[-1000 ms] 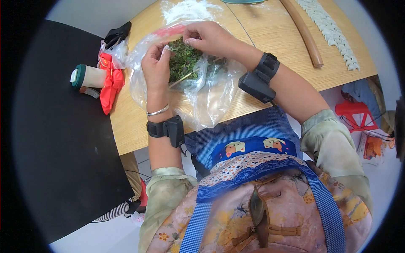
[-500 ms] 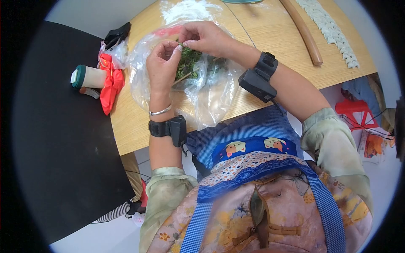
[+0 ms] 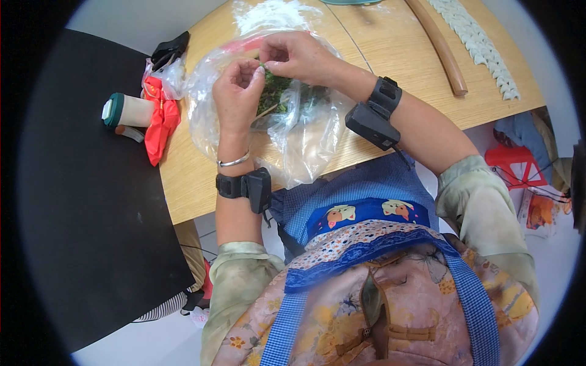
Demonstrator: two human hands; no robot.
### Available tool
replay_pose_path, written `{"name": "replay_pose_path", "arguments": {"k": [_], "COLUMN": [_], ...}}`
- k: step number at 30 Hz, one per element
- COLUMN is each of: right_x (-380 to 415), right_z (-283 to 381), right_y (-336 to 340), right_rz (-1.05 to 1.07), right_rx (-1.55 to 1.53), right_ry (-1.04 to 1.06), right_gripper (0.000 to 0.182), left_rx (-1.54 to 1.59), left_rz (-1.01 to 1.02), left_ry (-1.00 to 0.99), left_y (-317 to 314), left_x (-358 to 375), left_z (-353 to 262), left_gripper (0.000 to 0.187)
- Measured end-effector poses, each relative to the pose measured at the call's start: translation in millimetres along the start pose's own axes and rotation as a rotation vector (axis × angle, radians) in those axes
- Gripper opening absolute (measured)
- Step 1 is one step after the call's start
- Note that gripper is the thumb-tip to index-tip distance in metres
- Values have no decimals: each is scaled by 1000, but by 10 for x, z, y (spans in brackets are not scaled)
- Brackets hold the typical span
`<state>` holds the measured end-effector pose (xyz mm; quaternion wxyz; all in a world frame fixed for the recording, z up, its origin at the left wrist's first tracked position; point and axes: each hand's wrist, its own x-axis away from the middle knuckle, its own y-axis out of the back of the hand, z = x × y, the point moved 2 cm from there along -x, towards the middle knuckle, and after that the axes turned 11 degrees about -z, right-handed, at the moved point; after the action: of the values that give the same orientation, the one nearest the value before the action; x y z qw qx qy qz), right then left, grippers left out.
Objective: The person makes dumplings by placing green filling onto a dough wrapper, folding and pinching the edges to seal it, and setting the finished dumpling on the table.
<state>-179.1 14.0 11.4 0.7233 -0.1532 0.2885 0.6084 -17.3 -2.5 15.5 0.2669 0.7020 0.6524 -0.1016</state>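
Observation:
A clear plastic bag (image 3: 305,158) lies spread on the wooden table, with leafy dark-green plants (image 3: 274,91) heaped in it. Above the heap, my left hand (image 3: 238,94) is closed in a pinch, thumb against the bent fingers. My right hand (image 3: 297,58) pinches from the other side, its fingertips nearly meeting those of the left. Between the two sets of fingertips shows a small green sprig (image 3: 262,66), mostly covered by the fingers. A thin pale stem (image 3: 266,112) pokes out at the near side of the heap.
White flour (image 3: 274,15) is scattered at the table's far side. A wooden rolling pin (image 3: 436,49) and overlapping rows of white dumplings (image 3: 476,46) lie to the right. At left, a green-lidded cup (image 3: 128,111) and a red bag (image 3: 160,122) sit by the black surface (image 3: 91,183).
Both hands stay almost in place over the plants, with only slight shifts of the fingers and the left wrist. The bag and the things around it look unchanged.

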Motion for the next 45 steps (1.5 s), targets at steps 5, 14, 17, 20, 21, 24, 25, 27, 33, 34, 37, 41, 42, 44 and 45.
{"name": "replay_pose_path", "arguments": {"k": [5, 14, 17, 20, 21, 24, 25, 27, 33, 34, 37, 41, 42, 44, 45], "right_x": [10, -3, -12, -18, -17, -3, -10, -13, -48, -45, -47, -40, -43, -41, -41], "right_z": [31, 6, 26, 59, 87, 161, 182, 183, 50, 23, -25, -60, -66, -62, -57], "right_y": [-14, 1, 14, 28, 32, 48, 53, 50, 47, 48, 42, 38, 33, 4, -11], "right_rz": [19, 134, 184, 223, 238, 264, 263, 275, 204, 203, 171, 166, 173, 155, 132], "right_rx": [37, -103, -237, -349, -409, -518, -519, -579, -517, -516, -420, -351, -303, -281, -261], "right_ry": [41, -46, -127, -167, -178, -222, -222, -244, -219, -219, -203, -171, -168, -152, -139], "right_gripper": [11, 8, 8, 8, 8, 9, 9, 9, 7, 7, 6, 6, 6, 6, 6], "left_rx": [21, 269, 334, 473, 543, 646, 679, 683, 530, 448, 397, 383, 362, 340, 333], "left_rz": [-14, 26, 73, 133, 153, 199, 227, 226, 3, -41, 46, 99, 94, 84, 92], "left_ry": [7, 153, 247, 334, 371, 430, 455, 446, 400, 382, 340, 292, 295, 296, 288], "left_y": [-5, 10, 39, 55, 59, 92, 94, 91, 42, 58, 87, 63, 61, 62, 51], "left_x": [5, 7, 11, -1, -2, -17, -18, -20, -9, -20, -52, -40, -40, -31, -29], "left_z": [12, 9, -7, -18, -19, -16, -11, -9, -54, -30, 71, 11, 21, 36, 40], "left_gripper": [11, 9, 10, 10, 10, 10, 10, 11, 12, 13, 10, 12, 12, 13, 13]}}
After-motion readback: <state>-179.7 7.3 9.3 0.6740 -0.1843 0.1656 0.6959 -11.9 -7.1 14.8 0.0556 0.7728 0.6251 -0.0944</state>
